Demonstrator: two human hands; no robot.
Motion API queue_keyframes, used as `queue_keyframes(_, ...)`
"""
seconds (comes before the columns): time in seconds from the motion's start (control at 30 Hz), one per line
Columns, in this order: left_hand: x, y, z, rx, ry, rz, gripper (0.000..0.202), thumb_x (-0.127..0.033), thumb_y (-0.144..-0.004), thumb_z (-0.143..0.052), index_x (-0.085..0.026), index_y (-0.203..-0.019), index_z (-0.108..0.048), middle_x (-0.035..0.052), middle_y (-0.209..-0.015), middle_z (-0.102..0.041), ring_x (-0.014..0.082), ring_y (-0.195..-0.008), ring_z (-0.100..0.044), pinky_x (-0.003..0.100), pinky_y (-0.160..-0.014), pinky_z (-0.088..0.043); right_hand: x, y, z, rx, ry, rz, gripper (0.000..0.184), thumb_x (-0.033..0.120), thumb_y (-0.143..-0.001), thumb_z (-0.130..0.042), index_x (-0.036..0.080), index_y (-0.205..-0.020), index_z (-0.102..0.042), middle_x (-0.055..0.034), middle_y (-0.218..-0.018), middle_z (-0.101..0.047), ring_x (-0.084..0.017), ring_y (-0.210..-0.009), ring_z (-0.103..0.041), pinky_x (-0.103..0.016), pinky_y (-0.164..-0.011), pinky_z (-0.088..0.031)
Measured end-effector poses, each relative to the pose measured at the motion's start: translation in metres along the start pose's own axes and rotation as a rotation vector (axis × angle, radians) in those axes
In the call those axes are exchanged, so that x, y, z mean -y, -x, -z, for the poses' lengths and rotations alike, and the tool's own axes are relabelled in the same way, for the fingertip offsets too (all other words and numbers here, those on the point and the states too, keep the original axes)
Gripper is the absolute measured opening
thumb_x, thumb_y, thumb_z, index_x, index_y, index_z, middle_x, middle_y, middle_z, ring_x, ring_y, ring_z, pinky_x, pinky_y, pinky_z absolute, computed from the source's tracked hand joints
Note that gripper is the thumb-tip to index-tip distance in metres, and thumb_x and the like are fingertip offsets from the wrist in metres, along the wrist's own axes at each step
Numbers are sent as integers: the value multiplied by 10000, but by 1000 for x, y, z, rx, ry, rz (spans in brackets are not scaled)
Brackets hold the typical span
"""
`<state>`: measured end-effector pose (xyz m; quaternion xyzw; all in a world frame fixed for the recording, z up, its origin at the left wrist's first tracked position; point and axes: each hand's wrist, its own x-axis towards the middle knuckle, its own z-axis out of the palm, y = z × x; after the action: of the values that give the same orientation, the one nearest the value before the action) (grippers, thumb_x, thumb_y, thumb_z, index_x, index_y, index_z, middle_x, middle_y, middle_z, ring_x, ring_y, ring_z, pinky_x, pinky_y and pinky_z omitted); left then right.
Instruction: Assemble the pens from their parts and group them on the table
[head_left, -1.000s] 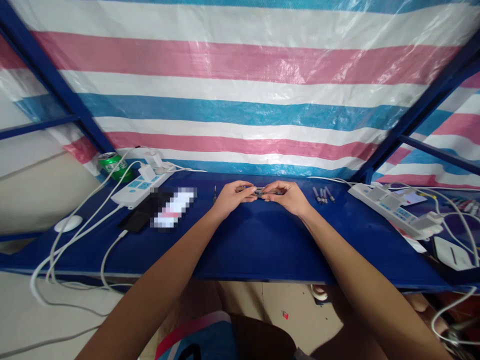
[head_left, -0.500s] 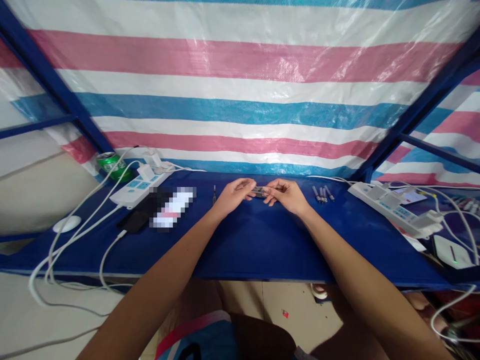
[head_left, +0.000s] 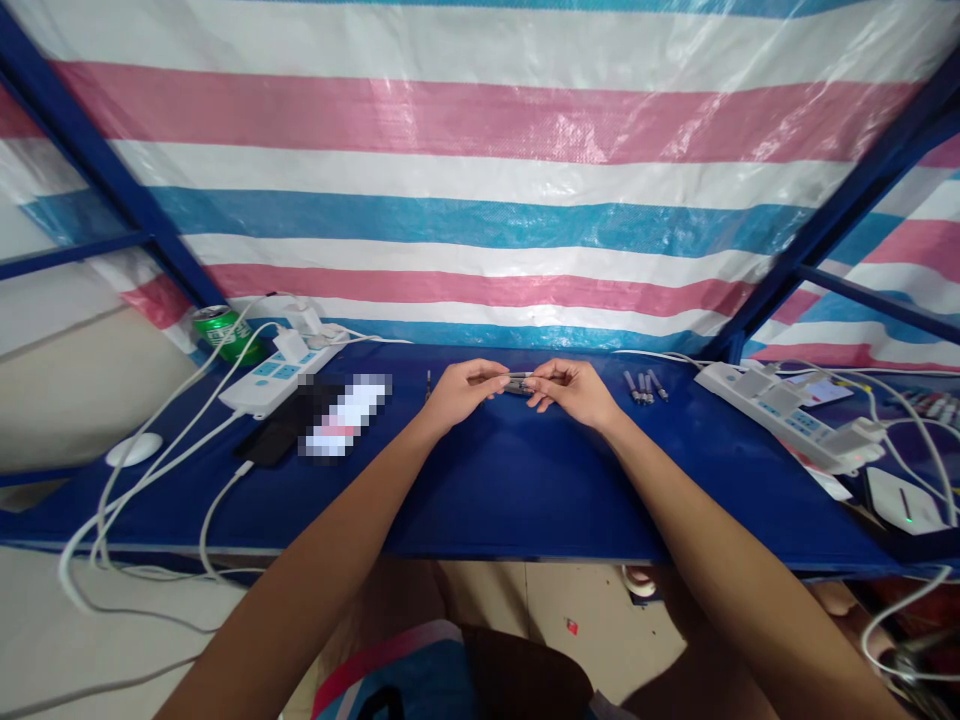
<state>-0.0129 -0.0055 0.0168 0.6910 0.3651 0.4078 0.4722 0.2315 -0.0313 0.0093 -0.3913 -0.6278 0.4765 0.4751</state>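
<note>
Over the back of the blue table, my left hand (head_left: 469, 390) and my right hand (head_left: 566, 388) face each other with fingers closed. Between them they hold a small bunch of slim grey, pen-like pieces (head_left: 517, 382) lying sideways, one end in each hand. My fingers cover both ends, and their exact kind is too small to make out. Right of my right hand lie several short clear tubes (head_left: 646, 387) with dark ends. A thin dark stick (head_left: 429, 384) lies just left of my left hand, partly hidden by it.
On the left are a green can (head_left: 225, 330), a white power strip (head_left: 281, 375), a black phone (head_left: 270, 440) and a lit, blurred screen (head_left: 345, 420). Another power strip (head_left: 787, 415) and a white box (head_left: 906, 502) sit right among cables. A striped sheet (head_left: 480, 220) hangs behind.
Both hands stay nearly in place. My left fingers have shifted slightly on the grey pieces, which now look a little more spread apart.
</note>
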Motion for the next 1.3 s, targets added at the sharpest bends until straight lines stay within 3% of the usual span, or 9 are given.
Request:
queue_keyframes(0.1, 0, 0, 2, 5, 38, -5, 485, -458, -848, -838, -190, -1241, -747, 120, -1134, -800, 196, -880, -742, 304, -741, -580, 0, 0, -1, -5, 4, 4, 495, 599, -756, -892, 183, -971, -730, -65, -776, -792, -224, -686, -778, -361, -630, -664)
queue_keyframes(0.3, 2, 0, 2, 60, -13, 54, 389, -508, -908, -772, -168, -1092, -807, 110, -953, -816, 197, -792, -743, 315, -717, -587, 1, 1, -1, 1, 31, 56, 439, 550, -746, -912, 198, -944, -740, -62, -840, -797, -209, -736, -757, -350, -664, -640)
queue_keyframes(0.5, 2, 1, 2, -13, -29, 9, 384, -478, -891, -796, -184, -1136, -819, 92, -939, -821, 202, -820, -752, 291, -706, -565, 4, 1, 1, -7, 83, 105, 471, 557, -716, -928, 202, -968, -748, -48, -880, -792, -179, -705, -723, -355, -704, -636)
queue_keyframes(0.73, -1, 2, 3, -23, -53, -11, 397, -479, -856, -822, -190, -1128, -834, 98, -906, -822, 233, -854, -763, 284, -678, -542, 5, 3, 2, 25, 73, 46, 512, 653, -838, -802, 177, -1018, -751, -72, -833, -786, -192, -664, -744, -350, -647, -642)
queue_keyframes(0.9, -2, 1, 4, -40, -71, -10, 392, -467, -856, -819, -187, -1130, -837, 92, -889, -820, 207, -772, -738, 271, -629, -514, 8, 3, 3, 41, 121, 63, 471, 557, -780, -891, 189, -1038, -750, -54, -839, -783, -179, -679, -723, -307, -606, -603)
queue_keyframes(1.0, -3, 2, 4, -29, -94, -13, 381, -464, -867, -809, -195, -1134, -840, 84, -861, -816, 176, -684, -698, 256, -572, -473, 9, 3, 6, 82, 171, 14, 441, 602, -853, -810, 175, -947, -753, -48, -752, -760, -157, -597, -690, -270, -531, -534)
queue_keyframes(1.13, -3, 2, 4, -16, -93, -25, 371, -450, -866, -815, -191, -1130, -843, 91, -871, -817, 172, -688, -698, 260, -594, -493, 8, 4, 7, 127, 234, -51, 548, 689, -949, -642, 169, -799, -727, -39, -626, -704, -137, -497, -630, -251, -465, -442)
queue_keyframes(1.2, -2, 2, 3, -13, -89, -26, 373, -448, -866, -816, -188, -1132, -842, 95, -888, -819, 178, -713, -711, 268, -625, -517, 6, 4, 7, 129, 255, -36, 563, 699, -957, -618, 173, -790, -731, -27, -613, -687, -128, -494, -602, -257, -494, -453)
queue_keyframes(1.3, 0, 1, 3, -10, -96, -22, 373, -450, -864, -816, -188, -1128, -842, 93, -893, -820, 186, -733, -720, 277, -649, -535, 4, 2, 6, 96, 246, 36, 462, 652, -861, -769, 192, -906, -758, -27, -751, -734, -146, -635, -641, -275, -613, -521)
